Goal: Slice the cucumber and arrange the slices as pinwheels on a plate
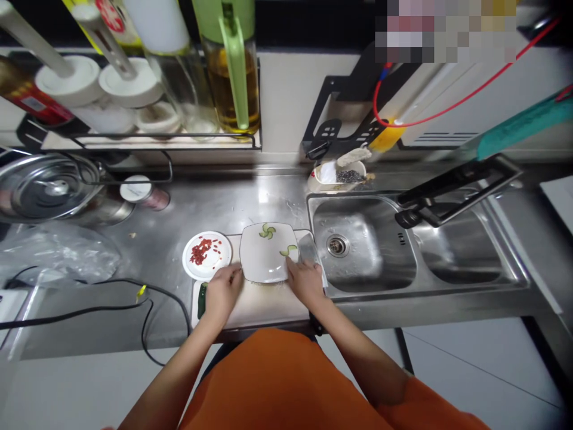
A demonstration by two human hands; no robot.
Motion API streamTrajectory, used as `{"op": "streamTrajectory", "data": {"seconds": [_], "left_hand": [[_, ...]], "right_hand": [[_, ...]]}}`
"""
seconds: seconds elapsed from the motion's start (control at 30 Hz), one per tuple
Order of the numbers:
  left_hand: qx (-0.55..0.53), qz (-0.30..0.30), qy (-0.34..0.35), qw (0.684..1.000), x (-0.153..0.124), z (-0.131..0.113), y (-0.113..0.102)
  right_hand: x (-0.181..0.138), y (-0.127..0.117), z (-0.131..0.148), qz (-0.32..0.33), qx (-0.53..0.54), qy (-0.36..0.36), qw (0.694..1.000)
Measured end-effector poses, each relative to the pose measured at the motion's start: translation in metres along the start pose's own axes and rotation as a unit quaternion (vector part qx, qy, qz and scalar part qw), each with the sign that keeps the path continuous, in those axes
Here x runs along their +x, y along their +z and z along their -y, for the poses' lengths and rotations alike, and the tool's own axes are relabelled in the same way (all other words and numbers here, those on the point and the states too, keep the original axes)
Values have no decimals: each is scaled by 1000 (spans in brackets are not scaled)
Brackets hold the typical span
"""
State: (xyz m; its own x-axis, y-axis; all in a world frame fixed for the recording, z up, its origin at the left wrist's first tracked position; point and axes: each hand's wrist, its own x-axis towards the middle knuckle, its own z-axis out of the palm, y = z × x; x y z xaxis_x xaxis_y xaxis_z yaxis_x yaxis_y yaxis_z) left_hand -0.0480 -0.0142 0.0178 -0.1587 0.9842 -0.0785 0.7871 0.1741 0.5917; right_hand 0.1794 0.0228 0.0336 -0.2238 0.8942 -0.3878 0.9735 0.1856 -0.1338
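A squarish white plate (264,257) stands on the white cutting board (264,307). Thin green cucumber slices (267,230) form a small fan near its far edge. Two more cucumber slices (289,250) lie at its right side, where the fingertips of my right hand (307,282) pinch at the nearer one. My left hand (224,292) is closed by the plate's left edge; whatever its fingertips hold is hidden. Under and beyond my right hand lies a knife's broad blade (308,248). A dark green cucumber piece (202,300) rests left of my left wrist, partly covered.
On the left, a round white plate (197,239) carries small red bits. A double steel sink (362,280) with a black faucet (441,185) is at right. Jars and an oil bottle (233,77) fill the rack behind. Black cables (111,280) cross the counter near a clear plastic bag (62,254).
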Motion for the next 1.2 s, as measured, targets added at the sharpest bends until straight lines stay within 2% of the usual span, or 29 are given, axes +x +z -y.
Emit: {"op": "streamTrajectory", "data": {"seconds": [0.1, 0.17, 0.43, 0.97, 1.2], "left_hand": [[61, 18, -41, 997, -14, 21, -5], [96, 27, -52, 994, -17, 25, -2], [182, 79, -86, 976, -13, 10, 2], [166, 57, -96, 980, -12, 3, 3], [83, 50, -81, 992, -8, 11, -1]], "right_hand": [[-5, 4, 11, 7, 3, -17, 1000], [-7, 6, 18, 16, 1, -33, 999], [-14, 3, 34, 34, -2, -68, 997], [-12, -5, 44, 29, 11, -84, 996], [-5, -4, 48, 16, 70, -100, 992]]}}
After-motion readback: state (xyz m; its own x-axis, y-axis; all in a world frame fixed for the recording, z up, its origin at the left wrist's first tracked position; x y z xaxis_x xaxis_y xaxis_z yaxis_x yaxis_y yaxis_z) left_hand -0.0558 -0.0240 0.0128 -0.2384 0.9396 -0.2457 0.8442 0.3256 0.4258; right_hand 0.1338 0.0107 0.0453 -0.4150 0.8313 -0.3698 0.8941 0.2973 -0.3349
